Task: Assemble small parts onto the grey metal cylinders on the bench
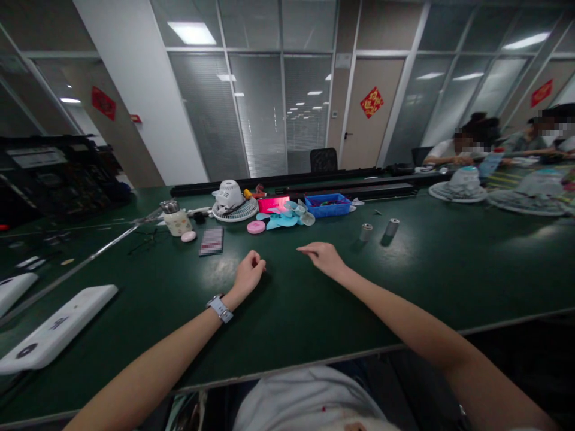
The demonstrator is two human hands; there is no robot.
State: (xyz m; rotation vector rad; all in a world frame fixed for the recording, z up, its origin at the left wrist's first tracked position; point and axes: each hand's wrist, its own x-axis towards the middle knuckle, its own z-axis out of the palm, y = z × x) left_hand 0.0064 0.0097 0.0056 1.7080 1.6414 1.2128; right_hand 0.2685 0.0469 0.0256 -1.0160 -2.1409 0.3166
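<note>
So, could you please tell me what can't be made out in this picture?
All in the head view:
Left hand: curled fingers hide whatever its palm might hold.
Right hand: anything tiny between its fingertips is too small to see.
Blue basket: its contents are too small and dark to identify.
Dark flat object: pixelation hides its face.
Farther white device: cut off by the left edge.

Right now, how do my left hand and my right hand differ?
Your left hand is curled into a loose fist, while your right hand is stretched out and pointed. The left has a watch at the wrist; the right has none. Both are over the green table, with nothing visibly held.
</note>
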